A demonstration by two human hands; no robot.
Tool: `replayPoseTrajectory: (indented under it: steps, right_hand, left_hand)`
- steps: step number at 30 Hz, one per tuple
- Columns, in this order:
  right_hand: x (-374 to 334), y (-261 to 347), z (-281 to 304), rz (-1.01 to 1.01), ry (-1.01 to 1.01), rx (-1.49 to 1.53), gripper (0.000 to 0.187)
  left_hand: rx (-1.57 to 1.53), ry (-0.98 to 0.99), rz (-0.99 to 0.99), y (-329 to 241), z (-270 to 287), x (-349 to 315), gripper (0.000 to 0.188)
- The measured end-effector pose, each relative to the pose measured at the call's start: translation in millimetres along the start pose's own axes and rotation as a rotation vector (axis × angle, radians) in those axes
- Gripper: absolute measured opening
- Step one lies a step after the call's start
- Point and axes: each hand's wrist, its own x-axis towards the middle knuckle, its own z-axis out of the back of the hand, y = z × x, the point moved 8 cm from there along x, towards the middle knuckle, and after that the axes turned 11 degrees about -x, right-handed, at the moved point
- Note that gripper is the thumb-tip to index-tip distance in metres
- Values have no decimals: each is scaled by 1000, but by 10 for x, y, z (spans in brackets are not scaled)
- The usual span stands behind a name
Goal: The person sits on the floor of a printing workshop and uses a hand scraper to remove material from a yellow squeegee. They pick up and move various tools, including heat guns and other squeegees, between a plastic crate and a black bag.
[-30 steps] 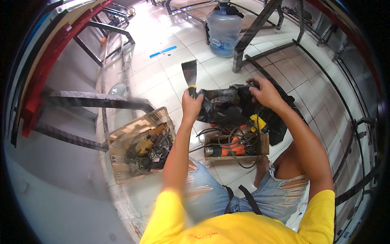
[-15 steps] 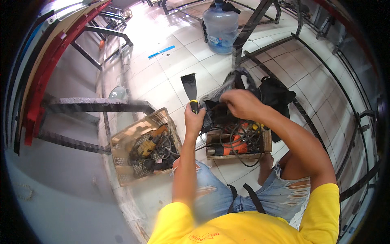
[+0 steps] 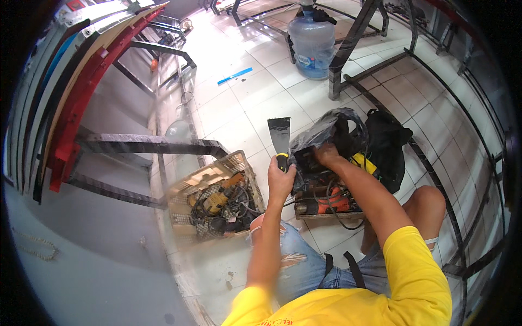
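Here on the left sits the tan plastic crate (image 3: 215,171), a yellow power tool (image 3: 216,202) lying in it among tangled cables and dark pieces; to its right, the shallow box (image 3: 326,215) carries an orange-and-black power tool (image 3: 333,202) with a dark cable looped over it. Above that box the black plastic bag (image 3: 326,122) gapes open, and the right hand (image 3: 325,155) is in at its mouth, fingertips hidden, so I cannot tell how far they are bent or whether they grip anything. The left hand (image 3: 281,176) is curled firmly round the handle of the scraper (image 3: 280,137), blade up, with the bag's edge right against it. And there's the change: a second ago the bag was stretched between both hands, half a second ago the right hand was blurred over it, and now that hand has gone down into the opening; the scraper has stayed in the left. A black cloth-like bundle (image 3: 394,141) lies just right of the bag. All this on white floor tiles (image 3: 234,117), a blue strip (image 3: 235,76) farther out, a big water bottle (image 3: 311,46) beside a dark metal frame (image 3: 350,49), and panels (image 3: 81,92) stacked at left.
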Motion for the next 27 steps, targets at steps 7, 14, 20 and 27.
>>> replayPoseTrajectory:
  steps: [7, 14, 20, 27]
  right_hand:
    - [-275, -432, 471, -42, -380, 410, 34]
    - [-1130, 14, 1565, 264, -492, 508, 23]
    - [-1211, -467, 1375, 7, -609, 900, 24]
    - [-1385, -629, 911, -245, -353, 1414, 40]
  left_hand:
    - [138, -6, 50, -339, -3, -70, 34]
    - [281, -65, -81, -560, 168, -240, 36]
    - [46, 103, -2, -693, -106, -452, 32]
    - [-56, 256, 196, -327, -321, -600, 33]
